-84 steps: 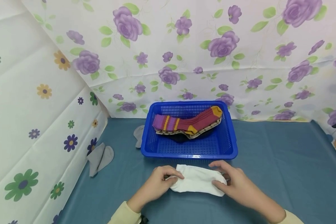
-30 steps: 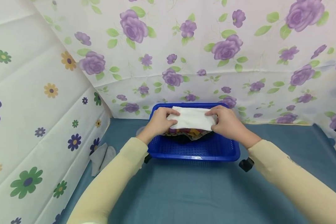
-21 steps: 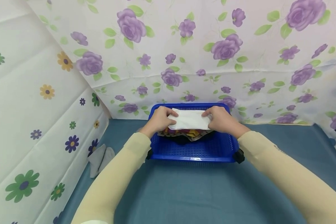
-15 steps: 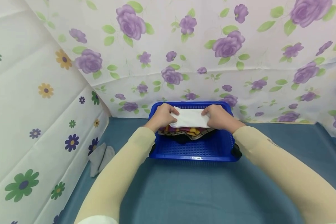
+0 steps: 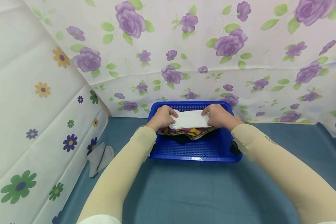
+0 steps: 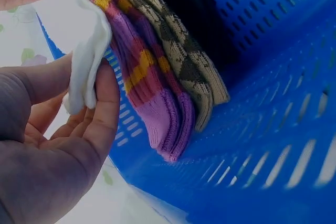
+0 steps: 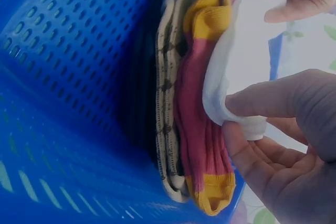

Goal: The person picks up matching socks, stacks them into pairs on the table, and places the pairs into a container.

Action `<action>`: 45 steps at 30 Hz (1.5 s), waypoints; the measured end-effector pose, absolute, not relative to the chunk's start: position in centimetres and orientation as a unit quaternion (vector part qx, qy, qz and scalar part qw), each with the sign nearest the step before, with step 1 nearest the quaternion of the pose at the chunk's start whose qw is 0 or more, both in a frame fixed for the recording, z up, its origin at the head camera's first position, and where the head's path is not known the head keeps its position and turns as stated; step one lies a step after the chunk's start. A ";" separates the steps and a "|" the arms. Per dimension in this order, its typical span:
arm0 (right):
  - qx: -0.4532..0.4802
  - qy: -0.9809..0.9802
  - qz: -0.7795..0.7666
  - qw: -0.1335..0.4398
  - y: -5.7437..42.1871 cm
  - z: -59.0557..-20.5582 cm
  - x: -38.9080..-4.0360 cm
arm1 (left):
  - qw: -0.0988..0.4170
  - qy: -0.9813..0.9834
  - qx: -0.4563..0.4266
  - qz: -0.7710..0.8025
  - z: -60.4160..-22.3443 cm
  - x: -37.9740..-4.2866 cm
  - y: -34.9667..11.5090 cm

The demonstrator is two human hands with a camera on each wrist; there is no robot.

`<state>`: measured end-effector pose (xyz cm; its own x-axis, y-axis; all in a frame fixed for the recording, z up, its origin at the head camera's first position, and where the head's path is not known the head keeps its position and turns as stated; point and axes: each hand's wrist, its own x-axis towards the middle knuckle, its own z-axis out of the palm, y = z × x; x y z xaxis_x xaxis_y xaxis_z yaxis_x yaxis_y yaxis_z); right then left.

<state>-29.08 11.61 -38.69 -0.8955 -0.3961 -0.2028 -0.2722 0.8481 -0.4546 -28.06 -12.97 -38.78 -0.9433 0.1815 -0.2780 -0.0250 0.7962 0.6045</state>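
Note:
A pair of white socks (image 5: 189, 119), laid flat together, lies close over the stack inside the blue basket (image 5: 196, 159). My left hand (image 5: 163, 118) pinches its left end between thumb and fingers. At the other end, my right hand (image 5: 217, 116) pinches the socks the same way; its thumb (image 7: 262, 100) is on top in the right wrist view. Beneath are purple and maroon socks with yellow bands (image 6: 139, 72), then tan socks with a dark pattern (image 6: 181, 51). Something black (image 5: 182, 139) lies at the bottom of the stack.
Grey socks (image 5: 100, 159) lie on the blue-green tabletop (image 5: 207, 193) by the left wall. A flowered sheet (image 5: 170, 46) rises right behind the basket. The basket's front part shows its bare mesh floor (image 5: 194, 148).
The white socks lay on the table before the basket 2.8 seconds ago. Both hands have carried them forward over the stack and shifted only slightly in the last half second.

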 end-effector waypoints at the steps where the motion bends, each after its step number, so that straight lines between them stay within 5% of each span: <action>1: -0.181 0.952 -0.204 0.141 11.6 -38.8 -29.1 | 0.166 0.935 0.041 0.312 -38.8 -28.1 -12.9; 14: -0.246 0.951 -0.176 0.064 11.3 -38.9 -28.5 | 0.103 0.976 0.078 0.173 -37.7 -27.6 -12.1; 22: -0.239 0.950 -0.148 0.133 11.5 -39.6 -28.5 | 0.159 0.971 0.113 0.135 -38.1 -27.2 -11.8; 36: -0.257 0.950 -0.144 0.100 11.9 -38.4 -27.7 | 0.168 0.972 0.118 0.111 -37.4 -26.6 -11.7; 40: -0.277 0.946 -0.156 0.070 12.3 -37.2 -26.6 | 0.135 0.976 0.122 0.124 -36.5 -25.3 -11.8; 45: -0.287 0.942 -0.173 0.019 13.3 -35.5 -23.9 | 0.024 0.977 0.171 0.123 -34.8 -21.4 -11.4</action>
<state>-23.86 13.33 -35.48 -0.8340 -0.5481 0.0635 -0.5350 0.7752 -0.3359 -21.44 -11.44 -34.79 -0.9403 0.3402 -0.0057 0.3282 0.9114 0.2481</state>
